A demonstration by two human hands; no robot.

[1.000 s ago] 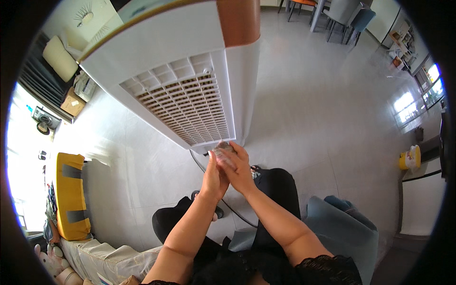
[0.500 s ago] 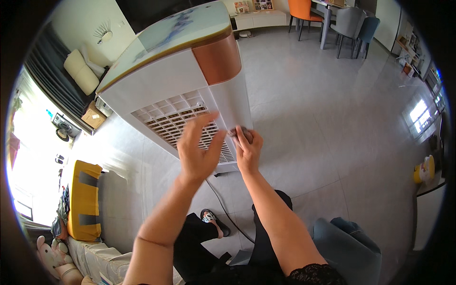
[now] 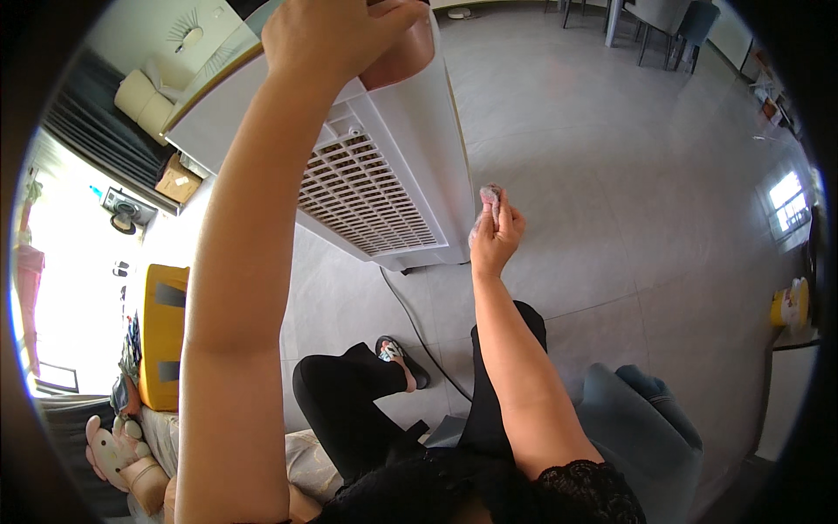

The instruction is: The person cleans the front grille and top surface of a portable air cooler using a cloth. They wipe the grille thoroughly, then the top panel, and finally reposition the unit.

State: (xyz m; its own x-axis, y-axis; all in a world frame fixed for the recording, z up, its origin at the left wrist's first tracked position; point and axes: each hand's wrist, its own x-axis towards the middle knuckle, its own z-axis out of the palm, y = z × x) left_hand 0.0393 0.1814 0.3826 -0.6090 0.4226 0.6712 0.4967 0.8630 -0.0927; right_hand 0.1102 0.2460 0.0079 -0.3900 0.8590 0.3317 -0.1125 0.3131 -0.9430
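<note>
A tall white air cooler [image 3: 410, 140] with a slatted grille and a copper-coloured corner [image 3: 406, 61] stands in front of me. At the upper edge, my left hand [image 3: 327, 35] is closed over the cooler's top corner, its thumb and fingers bent against the copper part. The frame's edge cuts off part of those fingers. To the right of the cooler and apart from it, my right hand [image 3: 497, 236] pinches a small greyish-brown crumpled wad [image 3: 491, 194]. Its material cannot be made out. My left forearm hides much of the cooler's left side.
A dark cable [image 3: 410, 319] runs over the grey tiled floor [image 3: 594, 218] from the cooler past my sandalled foot [image 3: 401, 362]. On the left are a yellow panel-like piece [image 3: 164, 341] and a plush toy [image 3: 113, 454]. A blue-grey seat [image 3: 633, 437] is at my right; chairs stand far right.
My left hand has risen from before the grille to the cooler's top corner. My right hand has moved right, away from the cooler's side, still holding the wad. The view has tipped downward.
</note>
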